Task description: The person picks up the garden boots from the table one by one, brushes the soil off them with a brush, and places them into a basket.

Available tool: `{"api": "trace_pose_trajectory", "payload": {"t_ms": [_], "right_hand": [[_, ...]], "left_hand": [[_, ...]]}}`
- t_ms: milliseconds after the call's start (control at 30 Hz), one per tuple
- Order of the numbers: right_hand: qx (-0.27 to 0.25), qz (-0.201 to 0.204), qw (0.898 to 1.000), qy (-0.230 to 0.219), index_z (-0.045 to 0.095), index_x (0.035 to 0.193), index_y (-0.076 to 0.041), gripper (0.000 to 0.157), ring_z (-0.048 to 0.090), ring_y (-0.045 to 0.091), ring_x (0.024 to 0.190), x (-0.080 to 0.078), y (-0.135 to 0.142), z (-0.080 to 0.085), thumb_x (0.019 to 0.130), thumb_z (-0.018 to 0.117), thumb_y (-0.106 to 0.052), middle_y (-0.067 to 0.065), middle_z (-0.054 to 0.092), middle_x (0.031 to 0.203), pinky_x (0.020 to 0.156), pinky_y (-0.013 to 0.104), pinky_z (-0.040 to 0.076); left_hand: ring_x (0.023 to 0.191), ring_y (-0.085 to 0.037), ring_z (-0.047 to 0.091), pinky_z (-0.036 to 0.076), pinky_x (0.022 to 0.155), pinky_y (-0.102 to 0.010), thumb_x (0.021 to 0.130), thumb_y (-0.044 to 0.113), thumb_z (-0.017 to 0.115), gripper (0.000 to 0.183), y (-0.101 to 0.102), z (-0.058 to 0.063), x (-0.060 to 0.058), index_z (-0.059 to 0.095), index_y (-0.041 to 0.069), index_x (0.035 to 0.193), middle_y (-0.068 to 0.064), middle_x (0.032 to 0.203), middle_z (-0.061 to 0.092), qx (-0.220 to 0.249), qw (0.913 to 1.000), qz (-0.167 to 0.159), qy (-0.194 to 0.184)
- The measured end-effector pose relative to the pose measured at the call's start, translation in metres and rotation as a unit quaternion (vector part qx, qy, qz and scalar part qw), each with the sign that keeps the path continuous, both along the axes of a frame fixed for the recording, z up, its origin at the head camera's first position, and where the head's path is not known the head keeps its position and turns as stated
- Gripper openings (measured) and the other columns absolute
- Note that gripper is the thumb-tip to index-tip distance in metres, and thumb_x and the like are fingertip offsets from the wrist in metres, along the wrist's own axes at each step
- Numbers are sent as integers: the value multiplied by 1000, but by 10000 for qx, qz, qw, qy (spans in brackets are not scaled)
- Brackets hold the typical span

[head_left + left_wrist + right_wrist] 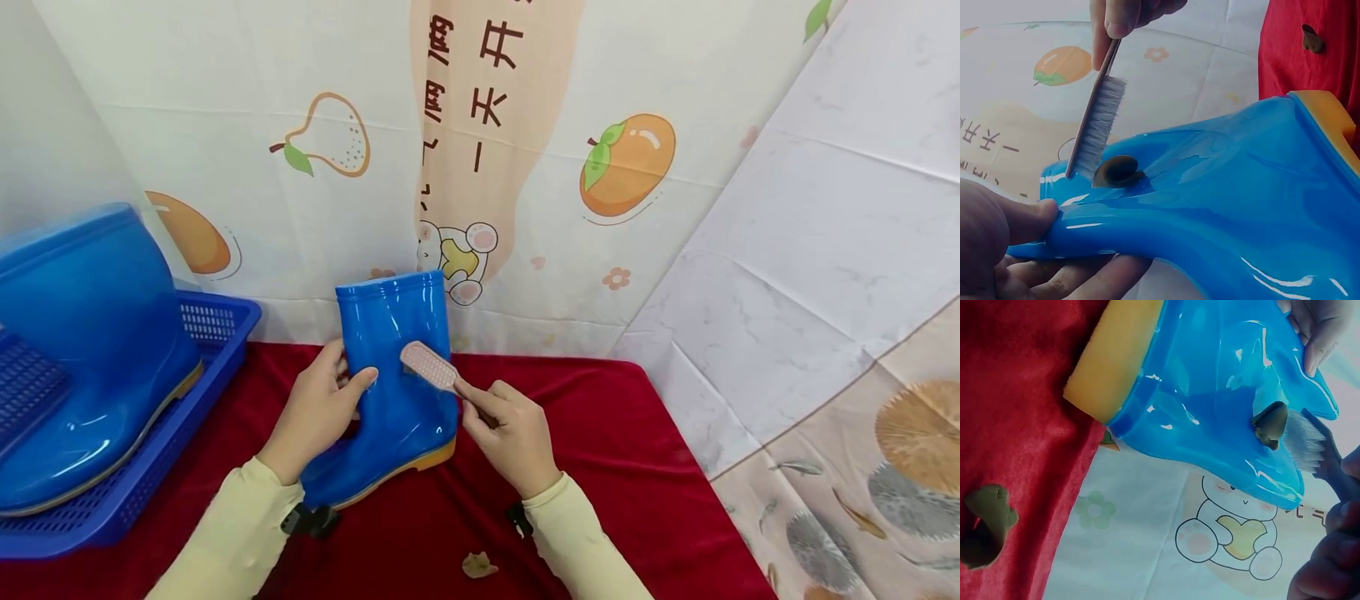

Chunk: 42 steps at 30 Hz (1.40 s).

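Note:
A blue rain boot (397,408) with a yellow sole stands on the red cloth, its toe toward the front left. My left hand (318,408) grips the boot's shaft from the left, thumb on the near side and fingers behind it in the left wrist view. In my right hand (517,429) is the handle of a pinkish brush (429,365). Its pale bristles (1099,122) face the shaft. At the bristle tips, a brown, curled clay-like lump (1119,172) sticks to the boot. The right wrist view shows this lump (1270,425) beside the bristles too.
On the left a blue plastic basket (217,333) holds another blue boot (90,333). A second clay-like piece (478,565) lies on the red cloth (600,467) near the front. Behind the table hangs a white cloth (247,67) with printed fruit.

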State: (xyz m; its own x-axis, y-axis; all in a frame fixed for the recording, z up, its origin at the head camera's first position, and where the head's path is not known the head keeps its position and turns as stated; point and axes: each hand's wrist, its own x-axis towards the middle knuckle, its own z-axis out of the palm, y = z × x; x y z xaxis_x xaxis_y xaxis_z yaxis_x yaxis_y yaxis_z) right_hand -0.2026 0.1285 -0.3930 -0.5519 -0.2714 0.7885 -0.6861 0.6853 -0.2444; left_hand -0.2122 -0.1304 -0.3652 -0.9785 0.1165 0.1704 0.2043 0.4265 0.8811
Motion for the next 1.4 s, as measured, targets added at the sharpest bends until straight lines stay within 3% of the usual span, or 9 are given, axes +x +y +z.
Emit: {"api": "trace_pose_trajectory", "payload": {"t_ms": [200, 567, 767, 1033, 1200, 1400], "right_hand": [[-68, -2, 9999, 152, 71, 113, -22, 30, 32, -1, 53, -2, 0, 0, 85, 66, -14, -9, 42, 61, 45, 10, 26], [228, 485, 9982, -270, 66, 121, -20, 33, 35, 0, 56, 0, -2, -5, 89, 65, -14, -11, 49, 70, 46, 8, 29], [97, 91, 9995, -286, 67, 119, -22, 32, 36, 1, 56, 1, -1, -5, 88, 67, -16, -11, 48, 68, 46, 10, 30], [43, -92, 9998, -142, 69, 116, -24, 31, 35, 0, 55, -4, -1, -2, 86, 65, -15, -12, 45, 65, 45, 11, 29], [-23, -203, 9995, -255, 70, 115, -23, 30, 34, 0, 54, -4, -1, -3, 86, 66, -14, -12, 45, 65, 46, 12, 28], [77, 162, 9991, -389, 66, 121, -22, 32, 37, 1, 57, 0, -4, -5, 89, 65, -16, -11, 48, 70, 47, 11, 30]], "left_hand": [[107, -42, 60, 55, 75, -51, 97, 38, 51, 63, -4, 2, 0, 26, 11, 147, -19, 139, 48, -10, 9999, 95, 102], [95, -30, 64, 55, 77, -50, 94, 39, 55, 61, 3, -1, -2, 30, 10, 143, -16, 126, 58, -260, 9992, -173, 231], [104, -36, 63, 52, 79, -55, 94, 40, 54, 62, 5, -2, -2, 31, 12, 143, -16, 133, 54, -157, 9998, -32, 146], [93, -28, 65, 57, 73, -45, 95, 43, 52, 61, -6, -5, -3, 32, 12, 142, -15, 127, 58, -74, 9996, 249, 148], [97, -33, 64, 54, 78, -52, 96, 44, 50, 62, -7, -5, -4, 29, 10, 143, -17, 128, 57, -215, 9991, 314, 163], [103, -37, 62, 48, 84, -60, 95, 45, 51, 64, -1, -4, -4, 29, 10, 143, -16, 130, 55, -407, 9986, 259, 193]]}}
